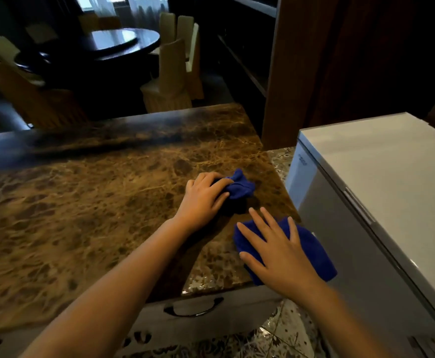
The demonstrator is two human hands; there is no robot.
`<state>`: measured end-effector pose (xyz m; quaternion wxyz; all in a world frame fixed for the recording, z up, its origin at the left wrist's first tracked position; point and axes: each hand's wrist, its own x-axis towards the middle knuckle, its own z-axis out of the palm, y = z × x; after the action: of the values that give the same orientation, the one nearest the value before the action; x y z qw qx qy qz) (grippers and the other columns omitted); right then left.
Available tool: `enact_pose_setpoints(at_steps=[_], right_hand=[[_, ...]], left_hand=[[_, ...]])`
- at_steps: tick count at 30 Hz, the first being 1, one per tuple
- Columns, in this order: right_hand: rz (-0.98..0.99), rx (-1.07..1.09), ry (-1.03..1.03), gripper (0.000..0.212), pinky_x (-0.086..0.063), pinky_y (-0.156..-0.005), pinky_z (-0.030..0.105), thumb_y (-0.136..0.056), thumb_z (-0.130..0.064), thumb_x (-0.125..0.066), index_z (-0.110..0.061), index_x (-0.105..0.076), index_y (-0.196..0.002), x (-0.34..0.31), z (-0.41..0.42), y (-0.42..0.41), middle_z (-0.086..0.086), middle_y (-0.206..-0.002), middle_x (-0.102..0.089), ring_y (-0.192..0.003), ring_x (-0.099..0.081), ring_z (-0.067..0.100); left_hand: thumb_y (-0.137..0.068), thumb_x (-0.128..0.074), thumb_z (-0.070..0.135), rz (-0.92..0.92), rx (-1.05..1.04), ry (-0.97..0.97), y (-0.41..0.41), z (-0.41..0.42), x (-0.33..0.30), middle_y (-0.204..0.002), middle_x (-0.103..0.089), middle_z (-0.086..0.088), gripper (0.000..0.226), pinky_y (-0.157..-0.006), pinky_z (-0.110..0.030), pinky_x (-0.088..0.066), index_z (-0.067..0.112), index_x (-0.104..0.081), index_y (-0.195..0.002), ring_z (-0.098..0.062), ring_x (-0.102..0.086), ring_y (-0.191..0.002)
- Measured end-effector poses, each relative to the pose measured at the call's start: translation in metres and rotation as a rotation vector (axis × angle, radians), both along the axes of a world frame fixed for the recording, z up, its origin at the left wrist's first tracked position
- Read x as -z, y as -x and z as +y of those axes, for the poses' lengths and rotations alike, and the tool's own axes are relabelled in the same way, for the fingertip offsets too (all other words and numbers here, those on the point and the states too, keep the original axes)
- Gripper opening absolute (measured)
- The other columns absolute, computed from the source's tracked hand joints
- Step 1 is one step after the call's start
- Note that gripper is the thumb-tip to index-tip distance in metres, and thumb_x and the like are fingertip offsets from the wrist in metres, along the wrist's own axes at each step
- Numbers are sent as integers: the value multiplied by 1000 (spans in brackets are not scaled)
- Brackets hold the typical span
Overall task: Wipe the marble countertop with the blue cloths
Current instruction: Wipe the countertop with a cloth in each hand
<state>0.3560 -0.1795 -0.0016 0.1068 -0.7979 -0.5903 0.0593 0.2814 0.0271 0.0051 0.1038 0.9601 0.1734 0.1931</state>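
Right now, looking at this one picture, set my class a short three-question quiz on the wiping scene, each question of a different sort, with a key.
1. True or false: the left hand presses a flat, spread cloth.
2. Which cloth overhangs the marble countertop edge? A) the bunched cloth B) the spread cloth
3. Fill in: the right hand lies with fingers ____ on its cloth.

Key: 1 false; 2 B; 3 spread.

home: marble countertop [95, 202], dining table [113, 43], chairs [170, 73], fridge [379, 202].
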Motion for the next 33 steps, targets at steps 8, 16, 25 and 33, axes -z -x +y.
enact_pose_setpoints(at_steps=[8,16,25,33], right_hand=[[-49,-58,138,105,3,-110,52,-54,-75,31,-33,-5,-143,8,30,3,-5,-154,12,-134,21,8],[-72,-46,117,96,-3,-111,51,-63,-74,26,-33,-11,-142,8,31,7,-5,-155,-1,-139,9,11],[-87,81,51,69,-20,-105,59,-87,-65,-3,-30,-37,-136,16,19,11,3,-145,-37,-136,-25,22],[-92,92,41,63,-12,-107,57,-86,-64,-11,-35,-28,-138,20,19,11,-2,-149,-30,-138,-18,19]], left_hand=[[-85,-37,40,-107,-456,56,179,55,2,-115,-58,-14,46,-87,-44,-37,15,-57,-118,-30,-48,-108],[-93,-32,51,260,-684,214,252,77,24,-147,-31,11,41,-104,-62,3,43,-42,-132,-20,-18,-139],[-93,-35,48,276,-763,10,223,98,36,-157,5,-5,52,-103,-66,11,44,-12,-141,-19,11,-142],[-79,-12,65,290,-492,68,175,126,33,-157,5,-2,65,-107,-63,-5,46,-18,-141,-19,6,-143]])
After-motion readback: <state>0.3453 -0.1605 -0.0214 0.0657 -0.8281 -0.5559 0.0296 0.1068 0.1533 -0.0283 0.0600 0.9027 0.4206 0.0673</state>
